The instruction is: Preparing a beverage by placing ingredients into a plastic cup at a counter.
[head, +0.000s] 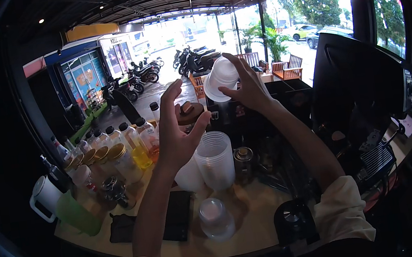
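Note:
My right hand (253, 89) is raised over the counter and grips a short nested stack of clear plastic cups (219, 78), tilted with its wide rims low and to the left. My left hand (178, 140) is up beside it, thumb and fingers spread with nothing between them. Behind its fingers shows a round brown lid with a knob (191, 111). Below the hands stands a tall stack of translucent plastic cups (216, 162), mouth up, beside a second cup stack (190, 175) partly hidden by my left forearm. Closer to me, a clear cup (216, 219) sits upside down on the counter.
Bottles with black caps (125, 137) and gold-lidded jars (118, 155) crowd the left. A white kettle (45, 196) and a green container (79, 215) stand at the left edge. A dark monitor (359, 81) rises on the right. A black scale-like device (293, 218) lies near the front edge.

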Tool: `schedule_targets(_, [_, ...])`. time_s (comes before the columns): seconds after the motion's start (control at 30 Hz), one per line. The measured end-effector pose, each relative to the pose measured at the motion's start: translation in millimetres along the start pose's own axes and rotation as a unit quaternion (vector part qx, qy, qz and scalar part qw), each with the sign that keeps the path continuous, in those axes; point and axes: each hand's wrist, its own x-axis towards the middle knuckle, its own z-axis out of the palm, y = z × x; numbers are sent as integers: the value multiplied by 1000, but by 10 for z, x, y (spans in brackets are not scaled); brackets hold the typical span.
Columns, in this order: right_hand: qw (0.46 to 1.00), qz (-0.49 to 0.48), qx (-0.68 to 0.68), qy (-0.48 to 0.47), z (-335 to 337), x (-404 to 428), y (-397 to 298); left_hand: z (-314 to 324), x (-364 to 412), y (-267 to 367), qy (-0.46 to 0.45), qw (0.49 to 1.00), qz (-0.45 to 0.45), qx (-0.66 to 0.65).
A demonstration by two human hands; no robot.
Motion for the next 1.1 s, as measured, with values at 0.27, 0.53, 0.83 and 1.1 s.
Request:
schedule_targets(0.27, [998,23,13,-59,639,168,877,-269,-402,-426,-1,997,-77,22])
schedule_targets(0.53, [961,112,5,-253,903,92,1188,-278,-587,-549,-10,994,-109,-3])
schedule_targets(0.83, [934,111,-205,-272,961,-98,942,-287,-696,-520,-4,994,-112,4])
schedule_targets(1.1, [982,88,-126,-106,803,-147,878,-424,-801,-213,-25,989,-141,-23])
